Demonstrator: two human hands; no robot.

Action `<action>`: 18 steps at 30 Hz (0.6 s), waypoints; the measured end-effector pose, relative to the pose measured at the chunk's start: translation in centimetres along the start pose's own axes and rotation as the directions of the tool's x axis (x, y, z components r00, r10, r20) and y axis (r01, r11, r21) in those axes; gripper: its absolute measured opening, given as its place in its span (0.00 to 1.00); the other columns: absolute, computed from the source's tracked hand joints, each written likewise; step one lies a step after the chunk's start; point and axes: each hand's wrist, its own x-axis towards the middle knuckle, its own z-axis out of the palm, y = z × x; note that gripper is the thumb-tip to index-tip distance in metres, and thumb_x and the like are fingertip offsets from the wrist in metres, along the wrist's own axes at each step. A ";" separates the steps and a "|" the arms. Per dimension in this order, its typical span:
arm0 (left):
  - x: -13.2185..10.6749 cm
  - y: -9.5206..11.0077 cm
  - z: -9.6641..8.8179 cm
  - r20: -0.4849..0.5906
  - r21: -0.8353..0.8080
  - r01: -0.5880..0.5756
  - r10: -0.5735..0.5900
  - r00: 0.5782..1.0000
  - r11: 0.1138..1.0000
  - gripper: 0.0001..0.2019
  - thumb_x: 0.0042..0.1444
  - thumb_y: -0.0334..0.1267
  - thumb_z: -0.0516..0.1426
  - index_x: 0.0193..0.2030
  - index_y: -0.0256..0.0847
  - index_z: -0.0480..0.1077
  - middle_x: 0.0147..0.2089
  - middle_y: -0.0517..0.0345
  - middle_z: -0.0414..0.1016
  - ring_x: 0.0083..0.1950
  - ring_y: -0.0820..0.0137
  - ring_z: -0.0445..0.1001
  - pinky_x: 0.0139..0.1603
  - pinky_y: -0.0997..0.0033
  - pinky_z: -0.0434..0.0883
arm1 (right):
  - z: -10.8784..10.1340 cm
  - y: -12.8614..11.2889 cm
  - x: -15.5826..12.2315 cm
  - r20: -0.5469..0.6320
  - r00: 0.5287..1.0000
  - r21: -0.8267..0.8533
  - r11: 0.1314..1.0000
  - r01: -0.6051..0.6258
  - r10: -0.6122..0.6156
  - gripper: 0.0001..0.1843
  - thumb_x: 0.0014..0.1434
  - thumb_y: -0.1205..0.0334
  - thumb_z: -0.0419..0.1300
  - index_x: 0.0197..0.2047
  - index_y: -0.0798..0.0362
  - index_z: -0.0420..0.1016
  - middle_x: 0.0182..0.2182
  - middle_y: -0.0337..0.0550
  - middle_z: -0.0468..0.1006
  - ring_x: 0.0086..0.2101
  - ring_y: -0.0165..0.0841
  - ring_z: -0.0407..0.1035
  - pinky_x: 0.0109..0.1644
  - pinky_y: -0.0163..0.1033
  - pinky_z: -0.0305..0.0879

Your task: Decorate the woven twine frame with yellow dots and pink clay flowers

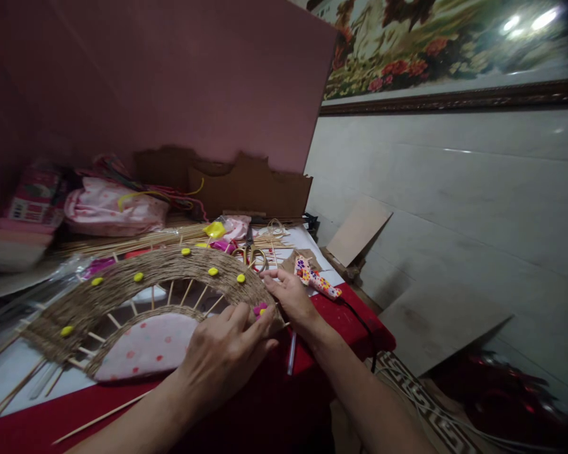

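Note:
A large twine-wrapped fan with thin wooden ribs lies on the table, several yellow dots fixed along its band. Its inner half-round is white cloth with red spots. My right hand closes on the fan's right end, thumb and fingers at its upper edge. Over the lower right part bends my left hand, its fingertips against a small magenta and yellow piece. Whether anything is pinched between those fingertips is hidden.
Gold-handled scissors lie behind the fan. A flower-patterned glue gun with a black cord rests at right, near a clear stick. Wooden sticks, a pink spotted bag and torn cardboard surround the work.

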 end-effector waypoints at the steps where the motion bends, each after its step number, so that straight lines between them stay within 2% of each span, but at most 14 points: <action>1: 0.0 0.0 0.1 0.023 0.013 0.018 -0.018 1.000 1.000 0.17 0.56 0.44 0.54 0.53 0.46 0.64 0.32 0.57 0.68 0.28 0.68 0.68 0.24 0.71 0.62 | 0.0 0.0 0.0 0.006 1.000 0.002 1.000 -0.001 0.001 0.21 0.43 0.48 0.66 0.35 0.55 0.70 0.19 0.34 0.72 0.21 0.29 0.66 0.27 0.33 0.60; 7: 0.0 0.1 0.5 0.102 0.027 0.068 -0.070 0.992 0.997 0.14 0.56 0.47 0.54 0.48 0.47 0.68 0.32 0.56 0.68 0.29 0.68 0.67 0.25 0.71 0.62 | 0.1 -0.1 -0.2 0.027 1.000 -0.007 1.000 0.013 -0.013 0.22 0.43 0.48 0.66 0.36 0.54 0.70 0.18 0.34 0.72 0.21 0.29 0.66 0.26 0.33 0.60; 12: 0.1 -0.4 0.2 0.063 -0.042 0.120 -0.118 0.991 0.992 0.15 0.59 0.43 0.51 0.52 0.49 0.65 0.30 0.58 0.66 0.28 0.71 0.66 0.25 0.73 0.61 | 0.1 -0.1 -0.1 0.027 1.000 0.009 1.000 -0.008 0.007 0.22 0.43 0.48 0.65 0.36 0.54 0.69 0.18 0.34 0.72 0.19 0.28 0.65 0.25 0.33 0.60; 18: 0.4 -0.4 0.1 0.066 -0.009 0.160 -0.159 0.985 0.987 0.11 0.59 0.45 0.51 0.44 0.48 0.70 0.29 0.58 0.66 0.27 0.70 0.66 0.25 0.72 0.59 | 0.1 0.1 -0.1 0.019 1.000 -0.022 1.000 0.011 -0.010 0.20 0.44 0.49 0.65 0.36 0.54 0.69 0.19 0.35 0.72 0.20 0.29 0.66 0.26 0.34 0.60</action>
